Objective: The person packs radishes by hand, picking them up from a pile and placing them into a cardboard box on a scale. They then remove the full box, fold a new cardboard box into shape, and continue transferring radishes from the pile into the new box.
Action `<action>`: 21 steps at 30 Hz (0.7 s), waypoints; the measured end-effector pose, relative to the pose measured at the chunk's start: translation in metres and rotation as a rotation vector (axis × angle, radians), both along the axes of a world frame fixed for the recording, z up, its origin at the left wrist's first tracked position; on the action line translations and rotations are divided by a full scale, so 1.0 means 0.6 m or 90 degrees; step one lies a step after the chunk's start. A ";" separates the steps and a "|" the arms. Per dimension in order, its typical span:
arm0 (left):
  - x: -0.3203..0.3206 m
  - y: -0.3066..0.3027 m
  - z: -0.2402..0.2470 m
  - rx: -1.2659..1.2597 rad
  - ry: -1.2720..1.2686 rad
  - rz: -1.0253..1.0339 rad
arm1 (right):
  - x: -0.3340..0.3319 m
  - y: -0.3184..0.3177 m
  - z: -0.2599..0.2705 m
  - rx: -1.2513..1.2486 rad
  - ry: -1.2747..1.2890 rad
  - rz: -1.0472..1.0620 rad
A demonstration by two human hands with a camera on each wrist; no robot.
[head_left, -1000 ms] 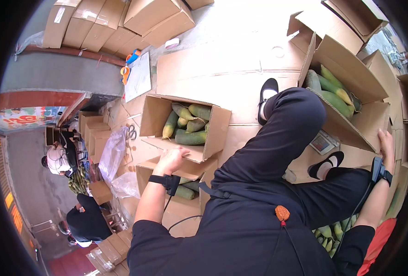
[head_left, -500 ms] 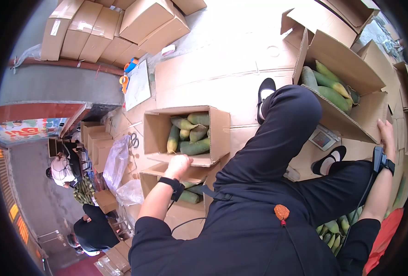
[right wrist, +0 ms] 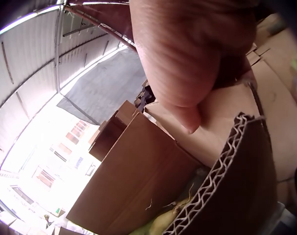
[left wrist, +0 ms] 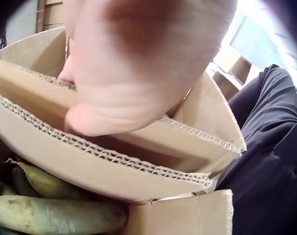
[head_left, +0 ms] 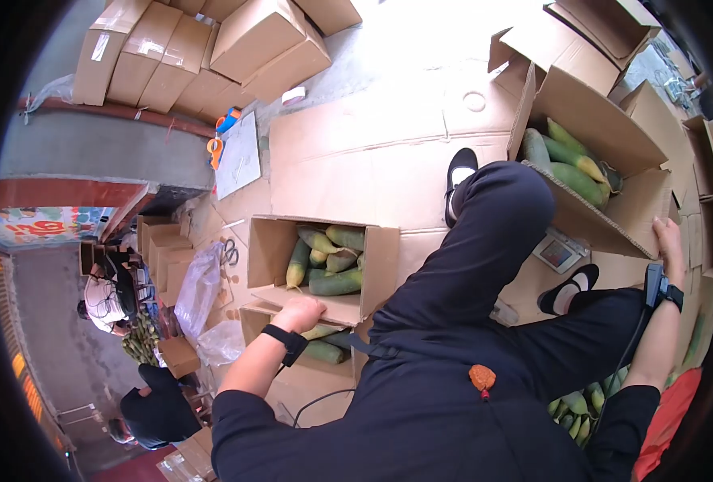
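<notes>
My left hand grips the near wall of a cardboard box that holds several green radishes. In the left wrist view the thumb of this hand lies on the near side of the wall, the fingers over the far side. Just below, a second box with green radishes stands close to my body, partly covered by my forearm. At the right, my right hand holds the corner edge of a larger open box with more green radishes. In the right wrist view its thumb presses a cardboard panel.
A small scale lies between my feet and the right box. Scissors and plastic bags lie at the left. Stacked boxes line the back left. More radishes lie beside my right hip. Other people work at far left.
The left box has slid toward my body with my left hand at its near wall. The left fingers have curled over the edge. My right hand stays at its box corner.
</notes>
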State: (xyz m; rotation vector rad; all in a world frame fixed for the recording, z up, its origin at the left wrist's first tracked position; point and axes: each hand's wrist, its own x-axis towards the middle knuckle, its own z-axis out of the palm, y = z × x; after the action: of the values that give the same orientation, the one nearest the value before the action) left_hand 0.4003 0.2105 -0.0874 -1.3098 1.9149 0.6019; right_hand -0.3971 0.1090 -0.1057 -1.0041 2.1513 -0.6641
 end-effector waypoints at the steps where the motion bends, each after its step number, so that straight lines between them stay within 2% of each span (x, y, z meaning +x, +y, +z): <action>1: -0.009 -0.021 0.019 0.093 -0.008 0.061 | 0.007 -0.001 0.006 0.008 0.015 -0.006; 2: -0.019 -0.044 0.039 0.189 -0.015 0.119 | 0.010 0.001 0.009 0.019 0.031 -0.014; 3: -0.028 -0.074 0.058 0.193 0.018 0.158 | 0.015 0.002 0.011 0.008 0.047 -0.009; 4: -0.009 -0.087 0.048 0.112 0.186 0.241 | 0.016 0.003 0.016 0.005 0.053 -0.018; 5: -0.050 -0.118 0.080 0.016 0.247 0.313 | 0.029 0.002 0.027 0.029 0.068 -0.021; 8: -0.140 -0.221 0.117 -0.221 0.438 0.330 | 0.052 0.002 0.044 0.038 0.074 -0.038; 9: -0.170 -0.256 0.121 -0.302 0.458 0.254 | 0.052 0.005 0.040 0.044 0.080 -0.029; 11: -0.284 -0.347 0.140 -0.339 0.561 0.225 | 0.043 0.003 0.030 0.000 0.087 -0.030; 15: -0.439 -0.448 0.124 -0.228 0.544 0.247 | 0.066 -0.001 0.059 0.046 0.115 -0.012; 17: -0.505 -0.479 0.104 -0.205 0.560 0.210 | 0.055 0.003 0.043 0.025 0.113 -0.015; 18: -0.535 -0.490 0.098 -0.141 0.538 0.237 | 0.051 0.004 0.038 0.008 0.108 -0.015; 19: -0.560 -0.510 0.066 -0.117 0.527 0.211 | 0.055 0.004 0.041 -0.014 0.139 0.004; 21: -0.602 -0.515 0.073 -0.169 0.431 0.092 | 0.065 0.003 0.057 -0.006 0.155 0.025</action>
State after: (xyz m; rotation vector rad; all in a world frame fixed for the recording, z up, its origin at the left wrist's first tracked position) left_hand 0.0388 -0.0984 -0.0438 -1.5498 2.5224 0.9846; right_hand -0.3579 0.1108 -0.0718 -1.1805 2.3311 -0.5578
